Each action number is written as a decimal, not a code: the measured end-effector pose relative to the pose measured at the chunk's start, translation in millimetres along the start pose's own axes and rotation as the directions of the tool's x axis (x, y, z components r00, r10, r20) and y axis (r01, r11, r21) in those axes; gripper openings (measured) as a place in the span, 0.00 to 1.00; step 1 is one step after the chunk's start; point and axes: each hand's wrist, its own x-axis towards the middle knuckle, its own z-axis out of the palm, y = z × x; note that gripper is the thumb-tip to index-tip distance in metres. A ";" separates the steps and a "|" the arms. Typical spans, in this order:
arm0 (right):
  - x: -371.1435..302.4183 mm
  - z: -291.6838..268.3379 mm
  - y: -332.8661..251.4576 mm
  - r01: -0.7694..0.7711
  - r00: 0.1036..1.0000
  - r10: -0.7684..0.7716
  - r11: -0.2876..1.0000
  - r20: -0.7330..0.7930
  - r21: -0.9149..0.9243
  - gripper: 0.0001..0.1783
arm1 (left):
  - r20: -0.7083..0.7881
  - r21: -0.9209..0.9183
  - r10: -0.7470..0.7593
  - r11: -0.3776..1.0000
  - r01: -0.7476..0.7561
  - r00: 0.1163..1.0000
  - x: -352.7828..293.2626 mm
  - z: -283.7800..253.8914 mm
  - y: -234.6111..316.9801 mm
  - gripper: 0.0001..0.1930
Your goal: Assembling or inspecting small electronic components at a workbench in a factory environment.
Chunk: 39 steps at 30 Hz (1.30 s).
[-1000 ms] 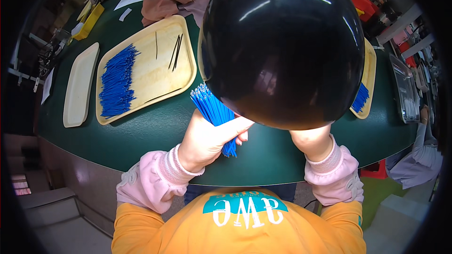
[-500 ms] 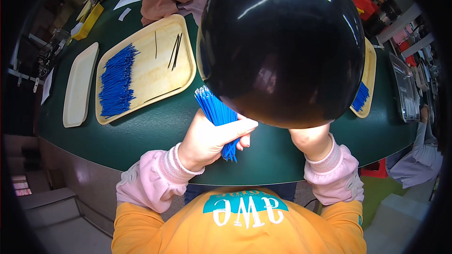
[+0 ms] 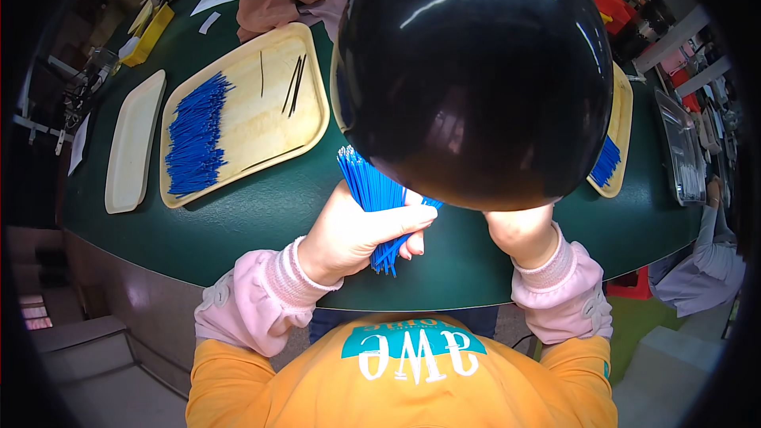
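A thick bundle of blue wires (image 3: 371,182) with bare silvery tips is wrapped in the fingers of my left hand (image 3: 349,226). Its tips point up and its lower ends stick out below my fist. By my left thumb, a few blue strands slant out to the right towards the lamp. My right hand (image 3: 519,231) reaches under a large black lamp shade (image 3: 476,87), which hides its fingers and anything in them. To the left, many more blue wires (image 3: 194,135) lie stacked in a cream tray (image 3: 261,139), along with a few thin black strands (image 3: 294,85).
An empty narrow cream tray (image 3: 135,143) stands at far left. Right of the lamp, another cream tray (image 3: 622,119) holds blue wires (image 3: 606,161). A clear container (image 3: 683,150) lies beyond it. Cloths (image 3: 273,14) and a yellow bin (image 3: 148,38) are at the back. Another person's sleeve (image 3: 697,273) shows at right.
The bundle in my left hand has shifted slightly right. A few blue strands now stick out beside the thumb towards the lamp. My right hand stays under the shade.
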 end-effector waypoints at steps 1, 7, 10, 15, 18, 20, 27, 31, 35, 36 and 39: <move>-0.4 0.6 0.2 -0.054 0.998 0.052 0.998 0.030 0.038 0.11 | -0.010 0.009 -0.007 1.000 0.007 1.000 0.0 -1.0 -0.7 0.03; 2.7 -3.4 1.1 0.030 0.999 -0.028 0.998 0.043 -0.048 0.11 | -0.017 0.050 0.001 0.999 0.000 1.000 0.8 1.2 -0.1 0.03; 1.0 1.1 2.0 -0.025 1.000 0.024 0.998 0.017 0.063 0.11 | -0.016 0.012 -0.016 1.000 0.016 1.000 1.0 -0.3 -0.4 0.03; 0.2 -2.3 -0.6 0.080 0.996 -0.075 0.990 0.043 -0.115 0.09 | 0.014 -0.083 -0.043 0.996 0.044 0.999 0.9 0.5 1.1 0.04; 3.6 -2.8 2.8 0.094 0.995 -0.089 0.988 0.050 -0.121 0.07 | 0.018 -0.086 -0.061 0.994 0.063 0.998 1.1 -2.0 -0.8 0.04; 4.1 -1.3 5.5 0.275 0.961 -0.267 0.908 0.069 -0.316 0.07 | 0.022 -0.128 -0.086 0.988 0.088 0.996 0.2 -3.8 -2.2 0.04; -1.2 7.0 14.3 -0.467 0.884 0.077 0.190 0.461 0.864 0.13 | 0.189 -0.315 -0.231 0.906 0.282 0.954 1.2 -9.7 0.1 0.05; 5.6 8.5 -1.5 -0.456 0.887 0.225 0.564 0.404 0.688 0.14 | 0.191 -0.320 -0.168 0.921 0.223 0.967 -1.4 -5.9 -3.5 0.08; 0.6 0.5 1.6 -0.276 0.954 0.144 0.763 0.262 0.584 0.07 | 0.103 -0.137 -0.060 0.988 0.074 0.993 -0.4 -0.5 -0.4 0.07; -3.2 0.7 3.0 -0.306 0.945 0.167 0.753 0.282 0.582 0.06 | 0.083 -0.138 -0.066 0.987 0.077 0.994 -0.3 -0.9 -1.2 0.06; -12.5 7.0 6.0 -0.269 0.962 0.228 0.706 0.150 0.655 0.08 | 0.063 -0.139 -0.064 0.988 0.072 0.996 -0.7 -0.7 -1.7 0.06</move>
